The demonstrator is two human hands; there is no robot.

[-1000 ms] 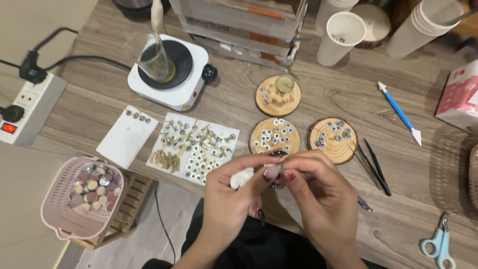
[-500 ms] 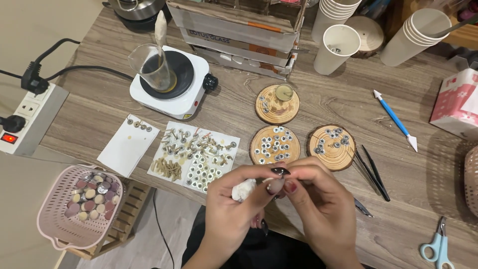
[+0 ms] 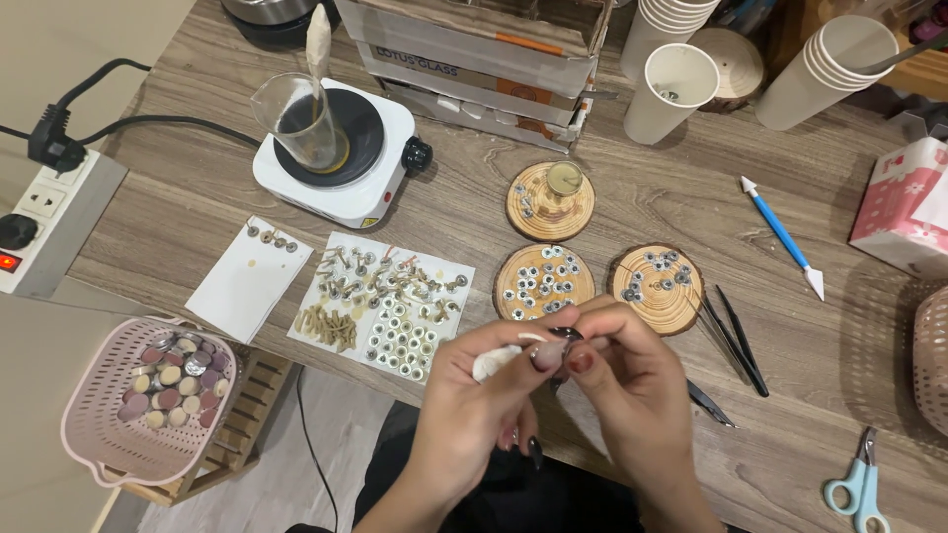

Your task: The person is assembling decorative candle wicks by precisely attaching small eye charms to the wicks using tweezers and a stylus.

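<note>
My hands are sitting slightly lower and nearer the table edge than half a second ago, and the small white piece [image 3: 494, 361] is still pinched between them. My left hand [image 3: 481, 395] is closing around that piece while my right hand [image 3: 632, 380] is pinching narrowly at its end, where a small dark part [image 3: 566, 334] is showing; what it is I cannot tell. At twelve o'clock, three wood slices are carrying small metal discs: the middle slice [image 3: 544, 282] and the right slice [image 3: 657, 288] are well covered, the far slice [image 3: 549, 200] only sparsely. At ten o'clock a white sheet [image 3: 383, 302] is holding rows of sorted bits, suggesting much is prepared and much is left. At nine o'clock a pink basket [image 3: 148, 397] is holding round caps. Farther off, a glass beaker [image 3: 298, 120] is standing on a hotplate [image 3: 336, 153], and a paper cup [image 3: 671, 94] is standing at one o'clock.
</note>
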